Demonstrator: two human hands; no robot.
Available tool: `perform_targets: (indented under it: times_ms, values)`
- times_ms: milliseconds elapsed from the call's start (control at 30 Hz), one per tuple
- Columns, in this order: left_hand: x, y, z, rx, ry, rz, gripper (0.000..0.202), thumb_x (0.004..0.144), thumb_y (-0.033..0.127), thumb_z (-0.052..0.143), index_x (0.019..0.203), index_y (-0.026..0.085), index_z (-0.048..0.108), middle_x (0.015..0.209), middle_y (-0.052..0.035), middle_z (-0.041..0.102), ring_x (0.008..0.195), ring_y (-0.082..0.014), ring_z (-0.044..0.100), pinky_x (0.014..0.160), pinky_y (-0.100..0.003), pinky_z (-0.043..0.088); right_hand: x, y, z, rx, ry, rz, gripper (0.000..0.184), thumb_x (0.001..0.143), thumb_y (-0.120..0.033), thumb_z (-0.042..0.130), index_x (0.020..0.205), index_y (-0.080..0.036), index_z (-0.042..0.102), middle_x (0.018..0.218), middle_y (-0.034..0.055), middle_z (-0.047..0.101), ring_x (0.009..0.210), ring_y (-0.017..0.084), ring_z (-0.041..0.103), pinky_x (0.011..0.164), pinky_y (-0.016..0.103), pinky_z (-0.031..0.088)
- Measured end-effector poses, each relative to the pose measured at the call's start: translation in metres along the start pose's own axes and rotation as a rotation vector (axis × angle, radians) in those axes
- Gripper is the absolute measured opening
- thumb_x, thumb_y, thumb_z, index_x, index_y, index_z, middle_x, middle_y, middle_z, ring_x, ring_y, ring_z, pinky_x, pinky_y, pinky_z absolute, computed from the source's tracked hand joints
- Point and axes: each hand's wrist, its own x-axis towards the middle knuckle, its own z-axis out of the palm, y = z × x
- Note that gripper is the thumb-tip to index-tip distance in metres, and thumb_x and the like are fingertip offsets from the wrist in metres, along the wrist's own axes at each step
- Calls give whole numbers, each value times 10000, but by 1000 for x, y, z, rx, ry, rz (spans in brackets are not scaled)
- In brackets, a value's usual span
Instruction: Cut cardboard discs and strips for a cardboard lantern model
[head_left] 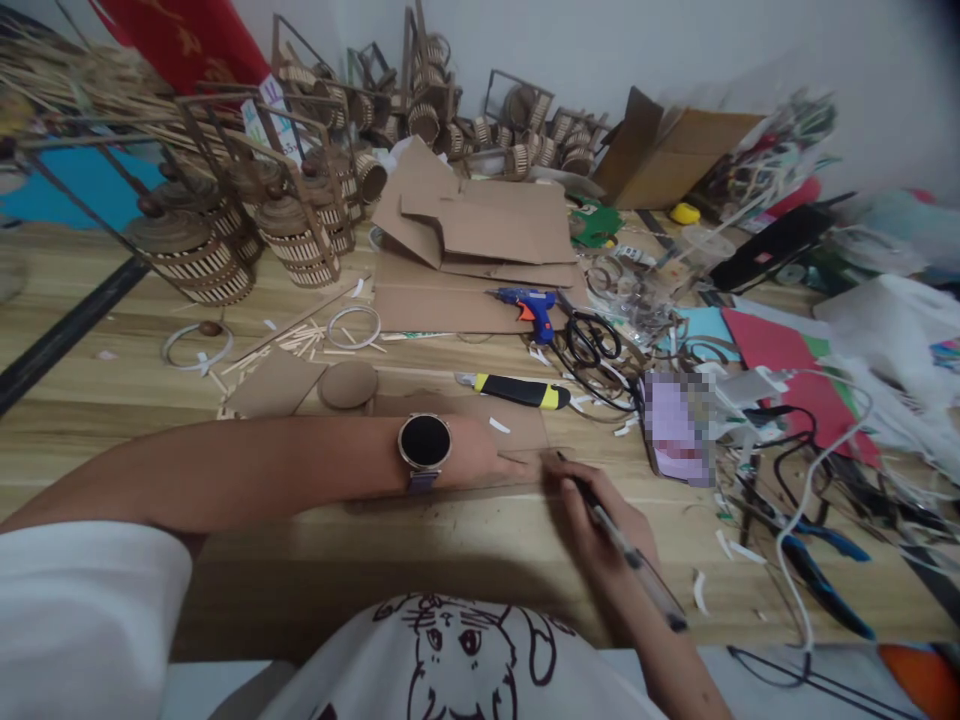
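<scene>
My left hand (487, 455) lies flat on a piece of brown cardboard (517, 415), fingers stretched toward the right. A round watch (424, 442) is on that wrist. My right hand (611, 525) is closed around a dark pen with a clear barrel (637, 565), its tip near the cardboard's right edge and my left fingertips. Just beyond the hands lies a black and yellow utility knife (521, 390), blade out to the left. A small cardboard disc (349, 385) and an angular cardboard piece (276, 385) rest beyond my left forearm.
A blue glue gun (534, 310) lies on large cardboard sheets (502, 225). Lidded slatted baskets (187, 245) stand at the left, with several more along the wall. To the right are a phone (679, 425), blue-handled pliers (825, 575), a white cable (787, 540) and scraps.
</scene>
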Motion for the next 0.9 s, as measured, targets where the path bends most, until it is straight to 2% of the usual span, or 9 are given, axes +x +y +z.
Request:
perform_targets:
  times_ms: [100, 167, 367, 467, 567, 700, 767, 833, 900]
  values:
    - [-12, -8, -7, -32, -111, 99, 828, 800, -77, 573, 1430, 460, 550, 630, 28, 706, 548, -134, 540, 548, -234, 287, 5, -3, 9, -41, -11, -63, 262, 940, -387, 468, 952, -258, 696, 941, 52, 787, 892, 261, 734, 834, 381, 554]
    - [-27, -16, -8, -62, -147, 114, 856, 799, -91, 554, 1463, 447, 512, 651, 32, 714, 593, -145, 529, 556, -239, 267, 8, -3, 10, -64, -7, -73, 250, 946, -388, 468, 939, -269, 688, 935, 55, 786, 905, 272, 732, 847, 402, 549]
    - [-71, -40, 4, -188, -232, -2, 936, 760, -141, 535, 1454, 485, 496, 520, 79, 586, 539, -138, 430, 531, -225, 206, 10, 1, 8, -91, -20, -11, 235, 938, -429, 494, 957, -298, 688, 977, 53, 791, 957, 301, 722, 843, 433, 535]
    - [-76, -46, 9, -223, -284, -25, 955, 738, -128, 585, 1453, 497, 488, 535, 73, 600, 531, -147, 449, 541, -231, 232, 8, 5, 10, -118, -9, 65, 267, 924, -470, 510, 1011, -301, 699, 1049, 56, 788, 1022, 324, 712, 863, 459, 525]
    - [-75, -47, 9, -202, -353, -2, 948, 786, -114, 560, 1497, 497, 413, 594, 57, 666, 540, -165, 480, 570, -247, 264, 9, 4, 8, -61, 14, 75, 293, 895, -501, 541, 1018, -303, 719, 1029, 48, 796, 1017, 322, 718, 892, 463, 522]
    - [-75, -44, 7, -177, -344, -8, 913, 829, -112, 565, 1503, 482, 403, 614, 64, 681, 504, -139, 414, 600, -239, 261, 9, -26, 7, 126, 30, 13, 310, 890, -510, 602, 1028, -281, 758, 946, 58, 803, 961, 288, 734, 886, 417, 549]
    - [-75, -44, 7, -180, -316, -8, 922, 800, -106, 631, 1485, 480, 437, 615, 75, 679, 512, -134, 402, 607, -233, 264, 9, -51, 14, 260, -80, -82, 250, 894, -451, 627, 998, -280, 776, 941, 54, 802, 851, 252, 744, 776, 366, 577]
    - [-75, -45, 6, -190, -307, 0, 939, 754, -87, 707, 1470, 473, 469, 644, 74, 697, 548, -148, 441, 596, -240, 269, 7, -77, 29, 411, -222, -185, 167, 895, -351, 630, 915, -268, 774, 844, 37, 794, 719, 212, 733, 675, 317, 581]
    - [-76, -46, 5, -219, -291, 8, 909, 722, -67, 755, 1429, 461, 536, 685, 66, 725, 605, -162, 502, 583, -247, 276, 3, -96, 49, 485, -306, -263, 98, 858, -261, 639, 879, -250, 734, 810, 24, 779, 722, 197, 728, 645, 284, 571]
